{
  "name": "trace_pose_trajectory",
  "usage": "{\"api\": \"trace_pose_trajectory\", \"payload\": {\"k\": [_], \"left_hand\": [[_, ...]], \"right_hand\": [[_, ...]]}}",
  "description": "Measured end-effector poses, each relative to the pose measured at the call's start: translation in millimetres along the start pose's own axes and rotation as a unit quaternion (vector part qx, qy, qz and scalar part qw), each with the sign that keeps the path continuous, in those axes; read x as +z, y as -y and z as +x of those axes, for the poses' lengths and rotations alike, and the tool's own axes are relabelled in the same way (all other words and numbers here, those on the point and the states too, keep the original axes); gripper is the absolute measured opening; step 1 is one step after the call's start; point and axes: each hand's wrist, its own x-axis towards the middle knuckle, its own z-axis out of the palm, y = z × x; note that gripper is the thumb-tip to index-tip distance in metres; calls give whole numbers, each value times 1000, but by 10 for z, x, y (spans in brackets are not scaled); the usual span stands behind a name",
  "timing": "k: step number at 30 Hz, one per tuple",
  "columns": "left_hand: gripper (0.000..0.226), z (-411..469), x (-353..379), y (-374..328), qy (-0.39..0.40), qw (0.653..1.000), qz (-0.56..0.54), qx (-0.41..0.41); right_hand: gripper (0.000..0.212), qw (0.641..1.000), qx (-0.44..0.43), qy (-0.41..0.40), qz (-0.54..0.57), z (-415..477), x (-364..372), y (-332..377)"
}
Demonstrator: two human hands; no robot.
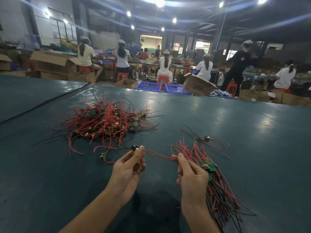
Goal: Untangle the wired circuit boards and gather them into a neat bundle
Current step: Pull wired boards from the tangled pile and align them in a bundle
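Note:
A tangled pile of small green circuit boards with red and black wires [107,121] lies on the dark green table [218,118] ahead of me, left of centre. My left hand [129,167] pinches one small wired board [135,147] at its fingertips. Red wires [159,155] stretch from that board to my right hand [191,175]. That hand grips a gathered bundle of boards and wires [217,185], whose wire ends fan out above and below the hand. One loose wired board [204,138] lies apart, beyond the bundle. Another board [104,155] lies near my left hand.
The table's far edge [202,96] runs across the view. Beyond it stand blue plastic crates [149,86], cardboard boxes [197,84] and red stools. Several people sit or stand at other benches, backs mostly turned. A black cable [43,103] crosses the table's left part.

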Motion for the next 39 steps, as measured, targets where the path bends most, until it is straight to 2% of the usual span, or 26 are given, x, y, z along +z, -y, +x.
{"api": "trace_pose_trajectory", "payload": {"k": [4,7,10,14,16,18,21,24,26,28,30,35,39], "left_hand": [[20,16,2,-13,-19,999,27,22],[18,15,7,-44,-9,1000,0,14],[21,15,-1,-77,-16,1000,-11,16],[28,42,-6,-113,-8,999,-6,33],[28,42,-20,-121,8,999,31,38],[27,25,-29,-113,38,992,116,34],[30,-17,-39,-81,106,953,285,-10],[14,-69,-42,-54,180,888,422,-31],[12,-97,-42,-40,217,856,468,-35],[14,-110,-39,-41,236,843,482,-40],[7,-106,-41,-57,239,856,456,-52],[24,-74,-26,-58,190,938,262,-121],[27,-78,-1,-9,161,964,152,-149]], "right_hand": [[28,998,-38,44,-19,-34,9,-34],[31,993,-74,87,-29,-42,-8,-24],[45,987,-92,129,-8,-52,-31,20],[63,985,-94,146,23,-69,-36,66],[67,985,-97,141,15,-74,-25,67],[60,988,-88,128,2,-74,-7,57],[38,991,-48,120,-35,-54,15,28],[13,986,15,151,-64,-43,30,6],[15,978,53,183,-82,-60,44,-16],[21,975,62,185,-111,-85,60,-23],[25,979,65,160,-107,-87,62,-14],[33,984,155,86,-27,-46,55,19],[30,987,152,44,22,-22,45,-5]]}}
